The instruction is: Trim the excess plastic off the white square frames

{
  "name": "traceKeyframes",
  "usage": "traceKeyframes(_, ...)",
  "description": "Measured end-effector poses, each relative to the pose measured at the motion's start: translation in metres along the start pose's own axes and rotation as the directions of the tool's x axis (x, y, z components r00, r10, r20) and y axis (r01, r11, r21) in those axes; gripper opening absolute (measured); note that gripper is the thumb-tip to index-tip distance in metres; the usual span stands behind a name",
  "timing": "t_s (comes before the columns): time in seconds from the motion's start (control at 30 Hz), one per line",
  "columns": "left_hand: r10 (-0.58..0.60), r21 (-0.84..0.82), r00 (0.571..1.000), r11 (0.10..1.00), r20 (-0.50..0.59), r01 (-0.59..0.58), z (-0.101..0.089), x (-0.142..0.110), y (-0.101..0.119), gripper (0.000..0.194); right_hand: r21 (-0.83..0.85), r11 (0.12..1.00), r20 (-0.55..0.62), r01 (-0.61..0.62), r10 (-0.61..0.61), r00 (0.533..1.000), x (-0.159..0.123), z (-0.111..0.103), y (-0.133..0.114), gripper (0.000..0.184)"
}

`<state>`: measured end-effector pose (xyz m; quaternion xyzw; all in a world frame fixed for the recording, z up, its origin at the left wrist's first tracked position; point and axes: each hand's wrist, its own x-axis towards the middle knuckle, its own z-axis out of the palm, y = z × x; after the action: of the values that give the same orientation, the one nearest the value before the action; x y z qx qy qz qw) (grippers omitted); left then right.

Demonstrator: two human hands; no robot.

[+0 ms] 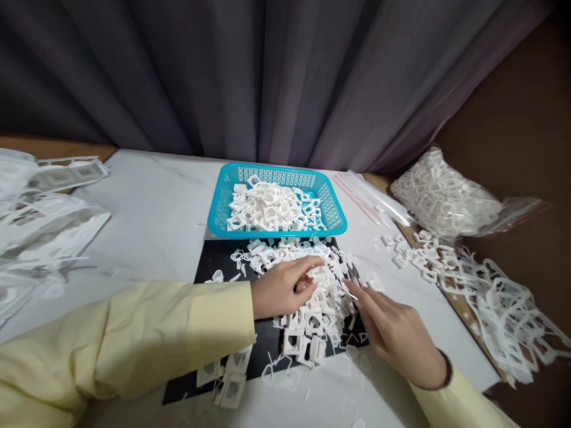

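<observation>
My left hand [285,286] is closed in a pinch over the pile, thumb and forefinger at a small white plastic piece [319,274]. It blends with the pile behind it, so its outline is hard to make out. My right hand [397,327] grips a slim metal tool [350,292], its tip pointing left toward the pinched piece; whether it is a blade or tweezers I cannot tell. Under both hands, a heap of white square plastic frames with round holes [314,324] and thin trimmed scraps covers part of a black mat [261,351].
Behind the pile stands a blue plastic basket [214,208] holding many white pieces. At right lie a full clear bag [441,193], flat zip bags [379,193] and tangled white sprues [513,309]. More white sheets [49,226] are stacked at left. A grey curtain [223,77] hangs behind.
</observation>
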<state>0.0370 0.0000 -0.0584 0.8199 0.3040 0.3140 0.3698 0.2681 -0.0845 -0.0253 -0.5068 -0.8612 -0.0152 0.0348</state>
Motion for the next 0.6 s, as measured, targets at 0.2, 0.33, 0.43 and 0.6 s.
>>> traceKeyframes(0.2,0.123,0.044,0.992,0.991,-0.005,-0.122,0.001,-0.003,-0.002,0.027,-0.021,0.995,0.0,0.098,-0.098,0.995,0.021,-0.006,-0.014,0.064)
traceKeyframes(0.33,0.167,0.053,0.986,0.984,0.009,-0.167,0.001,-0.002,-0.005,0.028,-0.098,0.985,-0.023,0.14,-0.143,0.989,0.032,-0.007,-0.019,0.068)
traceKeyframes(0.43,0.157,0.046,0.988,0.987,0.009,-0.157,-0.001,-0.001,-0.006,0.026,-0.169,0.97,-0.062,0.173,-0.186,0.981,0.036,-0.006,-0.02,0.066)
traceKeyframes(0.6,0.12,0.042,0.993,0.992,0.009,-0.12,-0.003,0.002,-0.004,0.024,-0.247,0.946,-0.131,0.208,-0.245,0.961,0.035,-0.005,-0.02,0.054)
